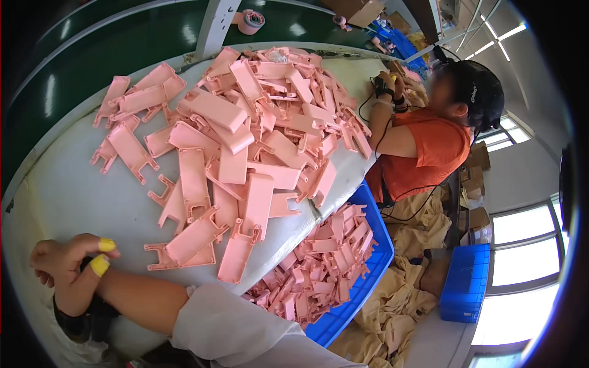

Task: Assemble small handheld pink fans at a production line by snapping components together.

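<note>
At the lower left, my left hand [70, 264] is raised over the table edge, empty. Its thumb and one finger have yellow coverings at the tips and stand apart; the other fingers are bent. My right forearm [144, 297], in a rolled grey sleeve, crosses leftward and passes behind the left hand. My right hand overlaps there and cannot be made out; dark bands show around the wrists. Neither hand touches the pink plastic housings [195, 178] heaped on the table. The closest is a tray-shaped pink housing [239, 251] at the pile's near edge.
A blue bin [383, 245] full of pink housings stands against the table's right side. Beyond it, a co-worker in an orange shirt [429, 144] handles something small. Tan cloth or sacks [392, 300] and a blue crate [466, 282] lie at right. A tape roll [250, 22] sits behind.
</note>
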`<state>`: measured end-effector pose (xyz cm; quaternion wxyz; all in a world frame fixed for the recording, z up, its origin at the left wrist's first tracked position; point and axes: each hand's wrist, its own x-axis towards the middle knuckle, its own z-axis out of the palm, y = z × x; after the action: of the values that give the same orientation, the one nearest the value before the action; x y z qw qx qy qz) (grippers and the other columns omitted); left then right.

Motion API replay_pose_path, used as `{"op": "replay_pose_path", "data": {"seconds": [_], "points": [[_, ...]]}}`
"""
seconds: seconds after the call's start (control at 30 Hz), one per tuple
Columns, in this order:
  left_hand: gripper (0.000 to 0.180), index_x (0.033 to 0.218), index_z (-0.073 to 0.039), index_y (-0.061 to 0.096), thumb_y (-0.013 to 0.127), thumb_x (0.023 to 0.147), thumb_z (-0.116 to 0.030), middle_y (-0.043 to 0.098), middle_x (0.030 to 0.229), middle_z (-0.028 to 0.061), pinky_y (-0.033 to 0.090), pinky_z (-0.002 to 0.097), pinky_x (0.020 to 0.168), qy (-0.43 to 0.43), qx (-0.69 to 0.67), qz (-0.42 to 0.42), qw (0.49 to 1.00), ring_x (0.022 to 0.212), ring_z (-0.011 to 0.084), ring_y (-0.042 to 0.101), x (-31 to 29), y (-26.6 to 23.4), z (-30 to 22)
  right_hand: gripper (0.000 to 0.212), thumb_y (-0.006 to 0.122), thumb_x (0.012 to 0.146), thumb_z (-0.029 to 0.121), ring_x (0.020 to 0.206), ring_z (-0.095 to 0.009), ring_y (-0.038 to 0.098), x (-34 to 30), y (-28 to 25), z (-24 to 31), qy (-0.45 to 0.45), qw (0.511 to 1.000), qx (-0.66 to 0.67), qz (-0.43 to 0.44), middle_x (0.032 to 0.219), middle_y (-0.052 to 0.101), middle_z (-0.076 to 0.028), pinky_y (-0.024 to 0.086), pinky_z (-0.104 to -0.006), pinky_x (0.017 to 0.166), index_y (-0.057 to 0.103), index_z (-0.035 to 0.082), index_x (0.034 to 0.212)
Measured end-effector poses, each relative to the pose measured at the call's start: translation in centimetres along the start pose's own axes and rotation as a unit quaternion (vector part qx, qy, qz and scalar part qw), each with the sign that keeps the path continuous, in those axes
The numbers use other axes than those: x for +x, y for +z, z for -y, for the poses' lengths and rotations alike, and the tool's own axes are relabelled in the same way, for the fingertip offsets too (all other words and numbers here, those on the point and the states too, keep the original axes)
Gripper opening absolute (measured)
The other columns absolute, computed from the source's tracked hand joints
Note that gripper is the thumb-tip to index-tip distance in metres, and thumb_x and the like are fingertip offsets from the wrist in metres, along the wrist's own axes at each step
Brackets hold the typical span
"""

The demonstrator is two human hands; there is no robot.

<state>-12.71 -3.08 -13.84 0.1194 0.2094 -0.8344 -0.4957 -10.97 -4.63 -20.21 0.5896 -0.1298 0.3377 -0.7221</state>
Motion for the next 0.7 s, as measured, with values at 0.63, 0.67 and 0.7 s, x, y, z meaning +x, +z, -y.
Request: {"op": "replay_pose_path", "data": {"seconds": [0.63, 0.67, 0.7], "points": [[0.019, 0.099, -0.005, 0.055, 0.053, 0.080, -0.008, 0.062, 0.084, 0.0047, 0.038, 0.0235, 0.075, -0.006, 0.050, -0.007, 0.999, 0.076, 0.0130, 0.054, 0.2, -0.4, 0.0, 0.042, 0.039, 0.087, 0.037, 0.052, -0.008, 0.045, -2.4, -2.3, 1.3, -0.063, 0.991, 0.027, 0.111, 0.071, 0.048, -0.007, 0.036, -0.0174, 0.046, 0.053, -0.001, 0.077], [0.019, 0.099, -0.005, 0.055, 0.052, 0.080, -0.008, 0.062, 0.084, 0.0042, 0.038, 0.0235, 0.074, 0.008, 0.060, -0.004, 0.998, 0.076, 0.0131, 0.054, 0.3, -0.4, -0.2, 0.043, 0.038, 0.087, 0.037, 0.053, -0.008, 0.045, -2.4, -2.4, 1.8, -0.065, 0.990, 0.022, 0.121, 0.071, 0.048, -0.007, 0.037, -0.0173, 0.046, 0.053, -0.002, 0.077], [0.019, 0.099, -0.005, 0.055, 0.052, 0.080, -0.008, 0.062, 0.084, 0.0042, 0.038, 0.0235, 0.074, 0.008, 0.059, -0.004, 0.998, 0.076, 0.0131, 0.054, 0.3, -0.4, -0.2, 0.043, 0.038, 0.087, 0.038, 0.053, -0.008, 0.045, -2.4, -2.5, 2.3, -0.067, 0.989, 0.017, 0.131, 0.072, 0.048, -0.007, 0.037, -0.0173, 0.047, 0.053, -0.002, 0.077]]}}
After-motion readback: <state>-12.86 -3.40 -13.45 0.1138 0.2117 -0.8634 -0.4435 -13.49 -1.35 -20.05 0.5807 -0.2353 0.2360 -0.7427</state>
